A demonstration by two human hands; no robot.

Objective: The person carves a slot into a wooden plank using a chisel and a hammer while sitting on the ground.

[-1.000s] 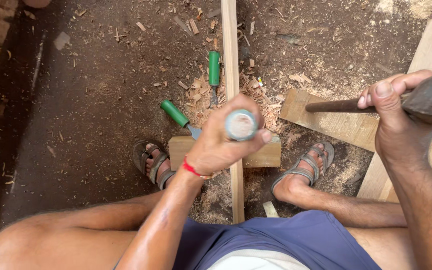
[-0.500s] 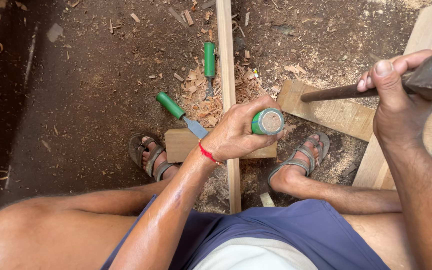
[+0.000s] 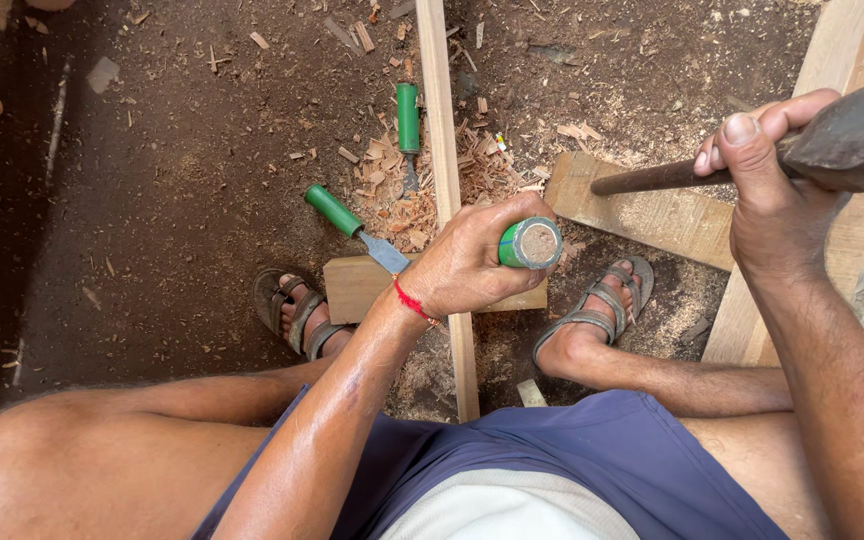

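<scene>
A person is sitting above a dark brown dirt floor (image 3: pixel 152 180) that is lying strewn with pale wood chips and sawdust, their bare legs and blue shorts (image 3: pixel 572 460) filling the lower part of the view. A long, narrow, pale wooden strip (image 3: pixel 444 150) is running straight away from the body between two sandalled feet, and it is resting across a short light-brown wooden block (image 3: pixel 357 285). To the right, a flat wooden plank (image 3: pixel 652 215) is lying at an angle, with wider boards (image 3: pixel 852 60) beside it. The right hand (image 3: pixel 767 190) is wrapping tightly around the dark handle of a heavy dark metal hammer (image 3: pixel 852 140), holding it raised off to the right. The left hand (image 3: pixel 472 260) is closing firmly around a green-handled chisel (image 3: pixel 532 243), standing upright over the strip so only its round worn butt end is showing; the hand is hiding the blade. Two more green-handled chisels are lying on the ground to the left of the strip: one (image 3: pixel 352 225) with its blade touching the block, another (image 3: pixel 408 125) farther off among the chips. A red thread (image 3: pixel 410 300) is circling the left wrist.
</scene>
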